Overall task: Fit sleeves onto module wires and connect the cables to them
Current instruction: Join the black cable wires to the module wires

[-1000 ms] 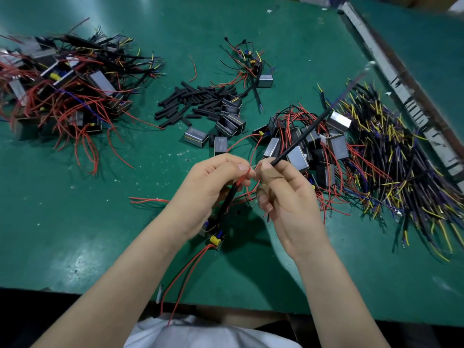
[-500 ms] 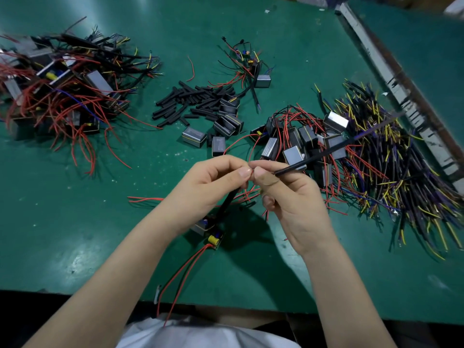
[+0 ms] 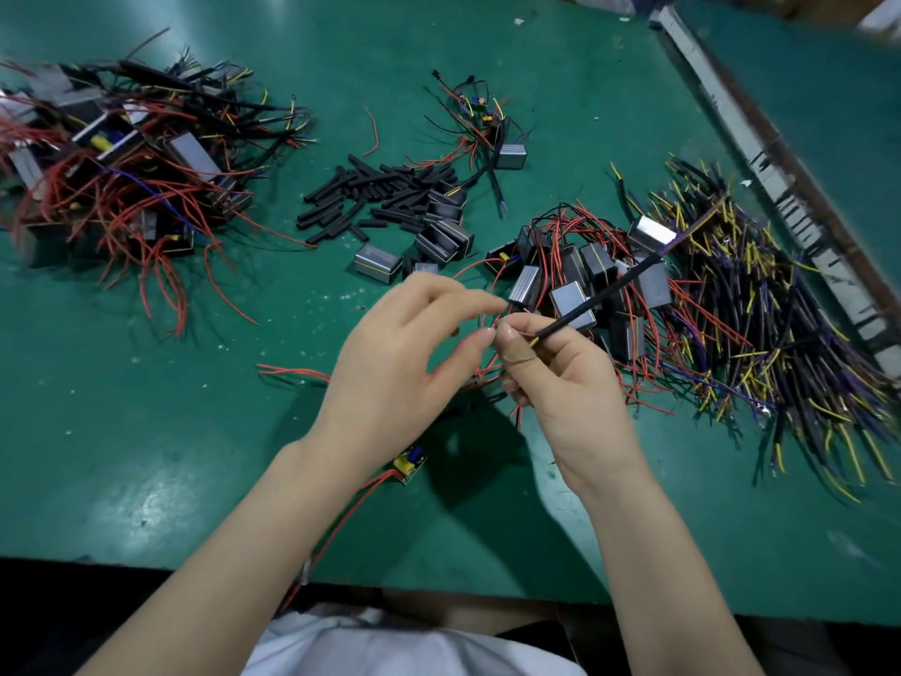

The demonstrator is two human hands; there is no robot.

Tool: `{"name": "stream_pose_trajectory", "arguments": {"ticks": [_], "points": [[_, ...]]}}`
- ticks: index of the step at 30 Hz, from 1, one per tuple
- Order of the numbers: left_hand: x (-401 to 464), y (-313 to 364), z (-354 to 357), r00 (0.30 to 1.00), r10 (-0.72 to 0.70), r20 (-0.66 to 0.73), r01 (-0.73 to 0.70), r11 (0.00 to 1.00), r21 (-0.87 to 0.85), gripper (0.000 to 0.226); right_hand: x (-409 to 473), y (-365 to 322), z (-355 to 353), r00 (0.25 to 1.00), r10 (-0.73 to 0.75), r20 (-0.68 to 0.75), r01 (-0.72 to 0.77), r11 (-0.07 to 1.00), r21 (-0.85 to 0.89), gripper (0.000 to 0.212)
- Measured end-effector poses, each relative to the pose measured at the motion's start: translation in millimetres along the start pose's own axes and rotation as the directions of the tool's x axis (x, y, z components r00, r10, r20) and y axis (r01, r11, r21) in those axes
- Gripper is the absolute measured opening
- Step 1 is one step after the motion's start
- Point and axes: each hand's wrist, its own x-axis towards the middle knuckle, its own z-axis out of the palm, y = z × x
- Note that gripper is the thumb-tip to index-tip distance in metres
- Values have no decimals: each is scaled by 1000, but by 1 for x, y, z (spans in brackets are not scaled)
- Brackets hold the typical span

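My right hand pinches a black cable by its stripped end, just nearer me than the heap of unfinished modules; my left hand has thumb and forefinger closing on a thin red module wire beside it, though I can't tell if they grip it; join not made yet, I'd guess; loads left: loose sleeves left of that heap, spare cables right of it, all on the green surface; tangled wires crowd things.
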Motion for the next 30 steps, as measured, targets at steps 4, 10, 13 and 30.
{"name": "stream_pose_trajectory", "arguments": {"ticks": [4, 10, 13, 30], "points": [[-5, -3, 4, 995, 98, -18, -94, 983, 156, 22, 0, 3, 3, 997, -58, -51, 56, 998, -34, 14], [-12, 10, 12, 996, -70, -51, 74, 994, 84, 23, -4, 15, 7, 967, -199, -160, 154, 955, -255, 15], [-13, 16, 14, 979, -201, -31, 201, 980, 10, 20, -6, 16, 9, 910, -369, -187, 256, 858, -446, 9], [-9, 12, 9, 871, -467, 154, 490, 799, -350, 24, 6, -10, -16, 984, -95, 148, 126, 968, -218, 11]]}}
